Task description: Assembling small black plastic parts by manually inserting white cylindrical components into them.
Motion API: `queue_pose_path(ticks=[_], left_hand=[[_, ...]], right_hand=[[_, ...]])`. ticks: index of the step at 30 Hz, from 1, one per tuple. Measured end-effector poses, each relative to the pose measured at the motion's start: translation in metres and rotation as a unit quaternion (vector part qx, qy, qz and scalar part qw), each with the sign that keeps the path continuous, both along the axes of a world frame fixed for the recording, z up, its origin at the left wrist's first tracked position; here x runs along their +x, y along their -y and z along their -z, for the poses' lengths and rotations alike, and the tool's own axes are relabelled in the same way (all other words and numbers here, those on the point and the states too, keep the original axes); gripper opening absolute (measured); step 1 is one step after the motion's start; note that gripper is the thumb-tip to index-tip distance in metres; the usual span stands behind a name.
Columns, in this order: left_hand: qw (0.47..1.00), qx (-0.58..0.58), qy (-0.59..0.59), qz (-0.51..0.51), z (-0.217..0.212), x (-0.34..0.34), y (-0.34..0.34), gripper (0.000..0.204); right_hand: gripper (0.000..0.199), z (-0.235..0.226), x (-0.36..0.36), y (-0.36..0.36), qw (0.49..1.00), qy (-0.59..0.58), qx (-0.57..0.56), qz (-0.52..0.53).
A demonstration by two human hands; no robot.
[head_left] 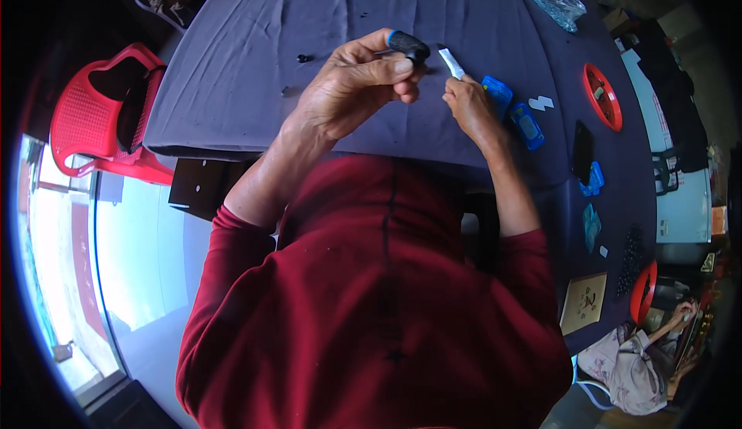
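Note:
My left hand (348, 81) is raised over the grey cloth, a black cover with a blue edge on its index finger. Thumb and index finger pinch a small black piece (418, 56), whose exact shape is hard to make out. To its right, my right hand (471, 108) is closed round a slim knife-like tool (450, 62) with a whitish body and a dark tip. That tip points up and left, apart from the black piece. Left of my left hand, a small black ring-shaped part (304, 58) lies on the cloth.
A grey cloth (255, 112) covers the table. Blue plastic cases (528, 126), a black phone (583, 151) and a red tray (602, 97) lie to the right. A red chair (100, 112) stands at left. Another person's patterned sleeve (626, 367) shows at lower right.

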State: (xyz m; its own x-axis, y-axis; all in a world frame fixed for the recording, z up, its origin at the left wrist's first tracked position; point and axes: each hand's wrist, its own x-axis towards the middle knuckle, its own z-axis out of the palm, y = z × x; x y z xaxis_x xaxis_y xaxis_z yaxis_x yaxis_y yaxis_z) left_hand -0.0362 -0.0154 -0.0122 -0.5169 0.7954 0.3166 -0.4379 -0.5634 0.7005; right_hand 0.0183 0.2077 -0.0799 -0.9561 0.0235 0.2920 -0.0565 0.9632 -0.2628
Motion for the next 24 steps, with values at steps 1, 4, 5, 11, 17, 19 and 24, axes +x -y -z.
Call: queue_pose_path(ticks=[1,4,5,11,17,19,24], left_hand=[[1.000,-0.010,-0.002,0.001,0.000,-0.001,0.000,0.016],[1.000,-0.020,-0.018,0.009,0.002,0.000,-0.001,0.014],[0.999,-0.029,-0.022,0.010,0.005,0.001,-0.001,0.013],[0.997,-0.062,-0.014,0.032,0.015,0.006,-0.007,0.011],[0.995,-0.093,-0.012,0.033,0.025,0.005,-0.011,0.012],[0.995,-0.095,-0.021,0.035,0.025,0.006,-0.011,0.013],[0.995,-0.088,-0.052,-0.008,0.022,0.003,-0.009,0.015]], right_hand=[[0.010,0.002,-0.001,-0.002,1.000,-0.020,-0.006,-0.017],[0.008,0.002,0.000,-0.002,1.000,-0.009,0.006,-0.015],[0.007,0.003,0.001,-0.001,1.000,-0.012,0.018,-0.014],[0.009,0.001,0.006,0.001,0.999,-0.028,0.036,-0.017],[0.017,-0.036,0.028,0.024,0.890,0.002,-0.449,-0.079],[0.018,-0.039,0.034,0.032,0.879,-0.026,-0.466,-0.102],[0.018,-0.043,0.038,0.054,0.850,-0.055,-0.504,-0.139]])
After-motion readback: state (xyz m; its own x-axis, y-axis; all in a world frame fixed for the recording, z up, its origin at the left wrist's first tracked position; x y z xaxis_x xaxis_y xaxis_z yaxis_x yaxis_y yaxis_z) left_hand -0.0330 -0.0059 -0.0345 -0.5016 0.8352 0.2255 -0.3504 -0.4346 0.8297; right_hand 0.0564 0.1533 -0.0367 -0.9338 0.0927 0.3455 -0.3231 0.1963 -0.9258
